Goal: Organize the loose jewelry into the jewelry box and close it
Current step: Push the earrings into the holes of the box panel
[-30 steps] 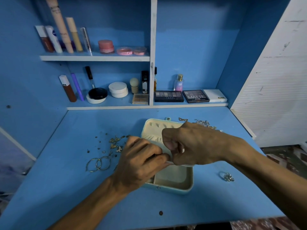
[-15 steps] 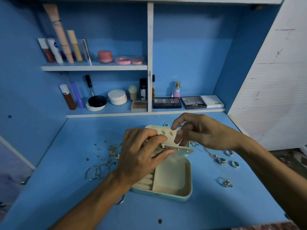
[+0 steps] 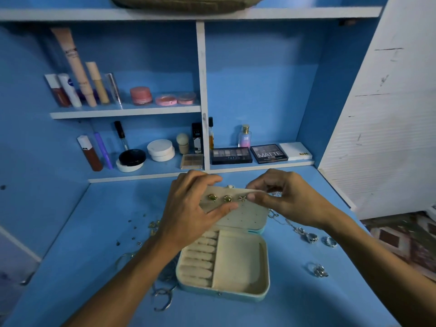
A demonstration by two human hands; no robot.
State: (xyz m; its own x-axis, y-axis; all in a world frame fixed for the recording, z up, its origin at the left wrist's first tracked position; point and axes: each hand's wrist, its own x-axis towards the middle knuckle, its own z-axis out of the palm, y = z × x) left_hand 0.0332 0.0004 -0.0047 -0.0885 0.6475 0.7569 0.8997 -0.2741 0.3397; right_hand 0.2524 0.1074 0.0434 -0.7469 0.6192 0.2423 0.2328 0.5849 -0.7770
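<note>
On the blue surface (image 3: 306,303) a pale jewelry box (image 3: 236,296) is set open just in front of the person, with its lid (image 3: 247,219) laid back on the far side. Padded ring rolls (image 3: 198,260) are seen in the left part of the box, beside a bare compartment on the right.

Above the lid, a cream earring panel (image 3: 236,192) is held between both hands. Its left end is gripped by the left hand (image 3: 188,208), whose fingers (image 3: 207,179) are curled over the top edge while the thumb is pressed against the lower edge. Its right end is pinched by the right hand (image 3: 287,201) between thumb and fingertips. Three earrings (image 3: 228,198) are pinned in a row across the panel.

Loose jewelry is scattered on either side of the box. Silver rings (image 3: 311,238) and a thin chain (image 3: 283,221) are lying to the right, apart from the box. Small pieces (image 3: 133,232) and hoops (image 3: 162,297) are spread to the left, partly hidden under the left forearm.

Behind, cosmetics are lined up on the lower shelf (image 3: 151,175), and three eyeshadow palettes (image 3: 231,155) are laid flat.
</note>
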